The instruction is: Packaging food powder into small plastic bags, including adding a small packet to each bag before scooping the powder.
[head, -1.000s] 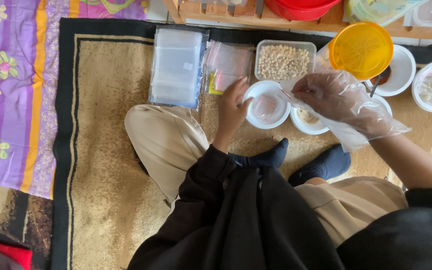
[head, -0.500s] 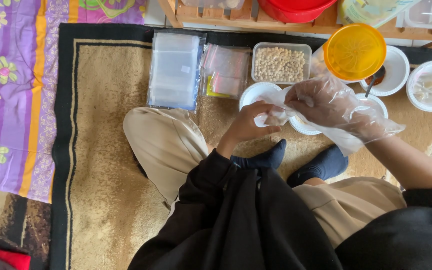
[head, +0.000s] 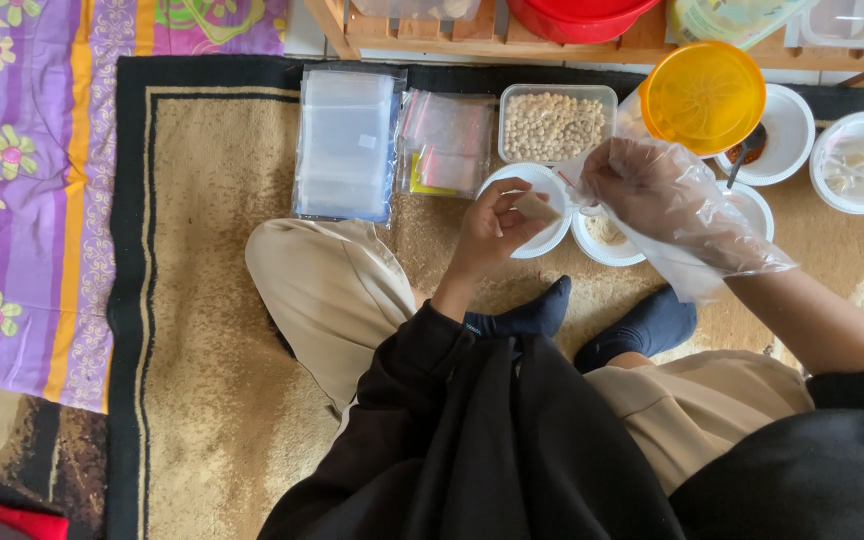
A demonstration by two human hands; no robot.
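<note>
In the head view, the left hand (head: pixel 487 232) pinches a small tan piece (head: pixel 536 207) between thumb and fingers, just over the white bowl (head: pixel 552 240) on the beige mat (head: pixel 202 300). The right hand (head: pixel 652 195), inside a loose clear plastic glove (head: pixel 712 250), is curled near this piece – if it grips anything, I cannot tell. Beside it stands a second white bowl (head: pixel 602 240). Behind them are a tray of pale beans (head: pixel 555 125), an orange lid (head: pixel 703 95) and stacks of clear bags (head: pixel 344 145) – all on the mat
</note>
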